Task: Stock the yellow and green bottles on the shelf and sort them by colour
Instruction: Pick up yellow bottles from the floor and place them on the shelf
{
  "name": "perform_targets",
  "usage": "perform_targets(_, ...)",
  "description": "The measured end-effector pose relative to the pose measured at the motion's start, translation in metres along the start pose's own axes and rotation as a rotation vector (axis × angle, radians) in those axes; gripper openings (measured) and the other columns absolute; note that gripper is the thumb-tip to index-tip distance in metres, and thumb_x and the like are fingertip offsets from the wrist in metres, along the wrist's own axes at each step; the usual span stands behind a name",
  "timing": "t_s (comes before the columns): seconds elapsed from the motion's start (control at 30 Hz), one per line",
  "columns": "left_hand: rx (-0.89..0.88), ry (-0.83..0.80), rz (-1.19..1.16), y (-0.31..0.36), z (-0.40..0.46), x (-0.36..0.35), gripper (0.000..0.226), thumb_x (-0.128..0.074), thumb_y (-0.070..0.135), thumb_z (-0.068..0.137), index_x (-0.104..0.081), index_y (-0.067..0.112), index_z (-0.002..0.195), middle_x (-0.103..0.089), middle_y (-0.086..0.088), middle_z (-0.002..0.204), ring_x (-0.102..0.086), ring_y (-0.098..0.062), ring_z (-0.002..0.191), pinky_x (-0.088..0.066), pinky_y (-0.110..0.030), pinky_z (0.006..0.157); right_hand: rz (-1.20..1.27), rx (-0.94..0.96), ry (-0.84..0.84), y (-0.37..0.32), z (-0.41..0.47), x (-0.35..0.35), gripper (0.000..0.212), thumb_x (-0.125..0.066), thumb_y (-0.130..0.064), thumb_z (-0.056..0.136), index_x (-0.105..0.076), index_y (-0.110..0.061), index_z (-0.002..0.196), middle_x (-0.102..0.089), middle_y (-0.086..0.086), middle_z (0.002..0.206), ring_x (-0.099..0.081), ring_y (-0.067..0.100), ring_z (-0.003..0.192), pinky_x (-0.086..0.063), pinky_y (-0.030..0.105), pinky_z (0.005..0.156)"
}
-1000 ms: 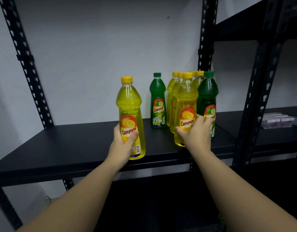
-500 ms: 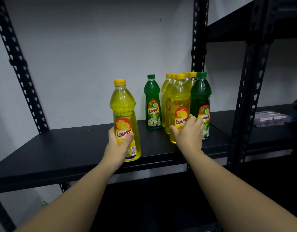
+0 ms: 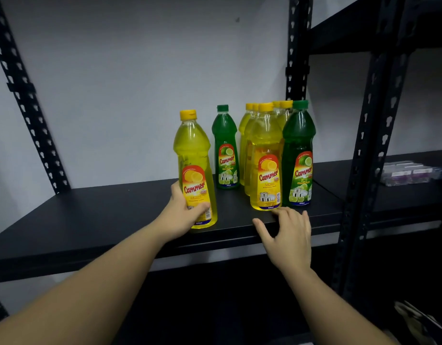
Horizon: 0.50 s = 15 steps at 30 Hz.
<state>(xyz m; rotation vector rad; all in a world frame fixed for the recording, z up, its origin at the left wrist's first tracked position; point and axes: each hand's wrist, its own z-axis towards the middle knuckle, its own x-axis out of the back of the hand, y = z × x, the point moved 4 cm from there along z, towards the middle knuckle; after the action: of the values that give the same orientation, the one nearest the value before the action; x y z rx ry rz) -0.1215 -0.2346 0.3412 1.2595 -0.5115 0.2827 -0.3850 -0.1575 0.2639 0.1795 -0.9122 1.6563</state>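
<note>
Shelf holds upright bottles. My left hand grips 1 yellow bottle; my right hand hovers relaxed, holding nothing, beside the bottle cluster.

Bare black metal shelf lies open left of the bottles.
A tight cluster of yellow and green plastic bottles crowds the right end against the perforated black upright post; one lone green lime bottle stands behind, a narrow gap separating it from the yellow lemon bottle at the front edge.
</note>
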Motion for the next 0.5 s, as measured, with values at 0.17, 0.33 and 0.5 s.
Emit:
perform_targets(0.17, 0.007, 0.011, 0.128, 0.006, 0.03, -0.015, 0.093, -0.077, 0.05, 0.087, -0.018, 0.028, 0.156, -0.039, -0.004, 0.145, -0.048, -0.023, 0.132, -0.045, -0.052, 0.113, 0.039, 0.034, 0.035, 0.01, -0.006, -0.009, 0.071, -0.055, -0.073, 0.089, -0.071, -0.012, 0.123, -0.066, 0.002, 0.128, -0.052, 0.021, 0.134, -0.019, 0.05, 0.127)
perform_targets(0.33, -0.003, 0.002, 0.12, 0.016, 0.062, -0.035, 0.09, -0.082, 0.045, 0.083, -0.028, 0.026, 0.152, -0.055, -0.001, 0.141, -0.059, -0.023, 0.125, -0.051, -0.049, 0.107, 0.046, 0.067, 0.053, 0.016, -0.005, -0.013, 0.07, -0.059, -0.072, 0.087, -0.073, -0.012, 0.121, -0.068, 0.002, 0.128, -0.053, 0.021, 0.134, -0.021, 0.048, 0.126)
perform_targets(0.5, 0.044, 0.068, 0.167, 0.025, 0.078, -0.057, 0.073, -0.078, 0.038, 0.09, -0.031, 0.014, 0.141, -0.059, -0.006, 0.136, -0.063, -0.026, 0.121, -0.053, -0.042, 0.098, 0.054, 0.082, 0.084, 0.017, -0.006, -0.014, 0.067, -0.061, -0.069, 0.087, -0.073, -0.011, 0.12, -0.068, 0.003, 0.127, -0.054, 0.022, 0.133, -0.021, 0.047, 0.125)
